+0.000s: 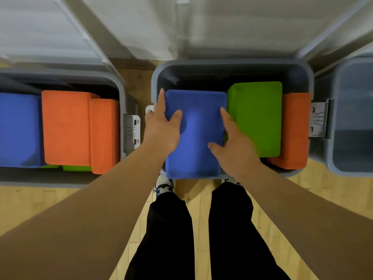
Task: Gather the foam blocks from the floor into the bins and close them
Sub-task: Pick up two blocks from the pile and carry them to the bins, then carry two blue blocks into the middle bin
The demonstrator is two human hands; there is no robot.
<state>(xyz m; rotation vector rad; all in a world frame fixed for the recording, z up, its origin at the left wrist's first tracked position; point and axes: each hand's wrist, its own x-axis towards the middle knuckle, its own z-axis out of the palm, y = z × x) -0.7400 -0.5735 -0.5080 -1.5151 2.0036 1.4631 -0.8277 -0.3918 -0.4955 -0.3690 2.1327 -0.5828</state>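
Item: blue foam block [196, 134], left side of middle bin [232, 64], beside green block [256, 118]. Left hand [161, 130] and right hand [234, 150] clasp opposite edges, thumbs on top, fingers down the sides, apparently seating it flat so the bin can close.
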